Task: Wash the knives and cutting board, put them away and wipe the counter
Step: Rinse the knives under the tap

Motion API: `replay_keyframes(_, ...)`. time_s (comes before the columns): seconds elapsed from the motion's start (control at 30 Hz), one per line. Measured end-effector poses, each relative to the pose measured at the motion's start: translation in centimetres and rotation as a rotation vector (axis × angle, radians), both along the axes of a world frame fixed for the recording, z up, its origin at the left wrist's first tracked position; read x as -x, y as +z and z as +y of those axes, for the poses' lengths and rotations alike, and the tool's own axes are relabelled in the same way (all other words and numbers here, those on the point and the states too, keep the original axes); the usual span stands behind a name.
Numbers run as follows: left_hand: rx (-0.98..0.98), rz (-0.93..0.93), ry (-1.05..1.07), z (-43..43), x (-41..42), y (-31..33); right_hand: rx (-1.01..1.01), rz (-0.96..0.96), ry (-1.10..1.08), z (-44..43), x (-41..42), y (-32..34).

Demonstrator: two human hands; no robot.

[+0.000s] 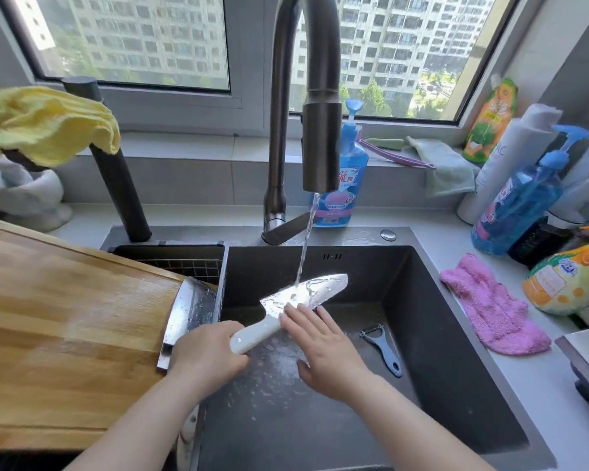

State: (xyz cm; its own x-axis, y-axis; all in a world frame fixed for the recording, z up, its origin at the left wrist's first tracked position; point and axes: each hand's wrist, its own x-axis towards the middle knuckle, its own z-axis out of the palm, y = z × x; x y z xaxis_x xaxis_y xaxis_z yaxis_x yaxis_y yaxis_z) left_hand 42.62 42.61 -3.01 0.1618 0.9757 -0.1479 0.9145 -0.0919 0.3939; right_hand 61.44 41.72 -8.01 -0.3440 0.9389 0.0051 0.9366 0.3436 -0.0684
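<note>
Sink (439, 317): dark basin in front of you with a wet floor; both your hands are over it.
Board (65, 317): wooden, on your left, its right end reaching the sink's left side by the wire basket (184, 263).
Faucet (320, 96): tall and curved, at the back rim; a thin stream (305, 246) falls from it onto the knife's blade.
Pink cloth (490, 311): crumpled on the counter just right of the sink.
Cleaver (187, 311): wet steel, lying on the board's right edge, its near end beside your left hand.
Knife (303, 292): white handle and wide blade, held over the basin, tip pointing away and right, flat side under the stream.
Left hand (208, 351): you grip the knife's handle, fingers wrapped round it.
Right hand (323, 345): fingers straight, their tips laid on the blade near the handle; it grasps nothing.
Peeler (383, 348): on the basin floor, right of your right hand, not touching it.
</note>
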Motion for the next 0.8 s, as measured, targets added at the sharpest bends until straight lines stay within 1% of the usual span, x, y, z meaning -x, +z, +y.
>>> replay_keyframes(0.07, -0.021, 0.022, -0.003, 0.1, 0.6, 0.0, -0.014, 0.055, -0.036, 1.5, -0.9, 0.3)
replay_keyframes(0.1, -0.022, 0.029, -0.006, 0.1, 0.8, 0.0, 0.0, 0.019, -0.088, 2.4, -1.3, 0.2)
replay_keyframes(0.13, -0.019, 0.031, -0.006, 0.2, 0.8, -0.1, 0.035, 0.046, -0.112, 2.8, -1.1, 0.3)
replay_keyframes(0.2, -0.009, 0.014, 0.007, 0.5, 0.6, -0.4, -0.006, 0.087, -0.06, 2.9, 0.1, 0.1)
replay_keyframes(0.23, -0.005, 0.006, 0.017, 0.7, 0.5, -0.6, 0.045, 0.075, -0.026, 2.7, 0.8, 0.0)
replay_keyframes(0.27, -0.007, 0.002, 0.021, 0.9, 0.4, -0.8, 0.04, 0.04, 0.003, 2.9, 1.4, -0.4)
replay_keyframes(0.33, -0.01, -0.007, 0.019, 1.2, 0.3, -1.2, 0.003, 0.035, 0.008, 3.3, 1.6, -0.9)
replay_keyframes(0.4, 0.005, -0.013, 0.005, 1.2, 0.4, -1.5, 0.045, 0.101, -0.06, 4.3, 0.7, -0.1)
replay_keyframes(0.47, 0.019, -0.017, -0.015, 1.0, 0.3, -1.8, 0.093, 0.051, -0.163, 4.9, 0.0, -0.1)
replay_keyframes(0.5, 0.021, -0.024, -0.017, 0.9, 0.1, -1.9, 0.029, 0.072, -0.16, 5.0, 0.0, -0.6)
replay_keyframes(0.53, 0.02, -0.036, -0.009, 0.9, -0.1, -1.9, -0.034, 0.059, -0.108, 4.6, 0.6, -0.6)
replay_keyframes(0.57, 0.014, -0.045, 0.002, 0.9, -0.3, -1.9, -0.02, 0.044, -0.056, 4.3, 1.1, -0.8)
replay_keyframes(0.6, 0.003, -0.046, 0.009, 1.0, -0.4, -1.9, -0.064, 0.022, 0.002, 4.1, 1.3, -1.6)
replay_keyframes(0.63, -0.005, -0.038, 0.007, 1.1, -0.5, -1.9, -0.061, 0.008, 0.026, 4.1, 1.2, -2.2)
replay_keyframes(0.67, -0.006, -0.031, 0.003, 1.1, -0.5, -1.9, -0.058, 0.004, 0.002, 4.1, 0.8, -2.2)
replay_keyframes(0.7, -0.004, -0.032, -0.001, 1.1, -0.4, -1.9, -0.01, 0.018, -0.066, 4.0, 0.1, -1.8)
replay_keyframes(0.77, 0.008, -0.044, -0.004, 0.9, -0.1, -2.0, -0.019, 0.022, -0.216, 4.4, -2.2, -1.2)
replay_keyframes(0.8, 0.015, -0.047, -0.005, 0.8, -0.1, -2.0, -0.027, -0.02, -0.265, 4.6, -3.1, -1.4)
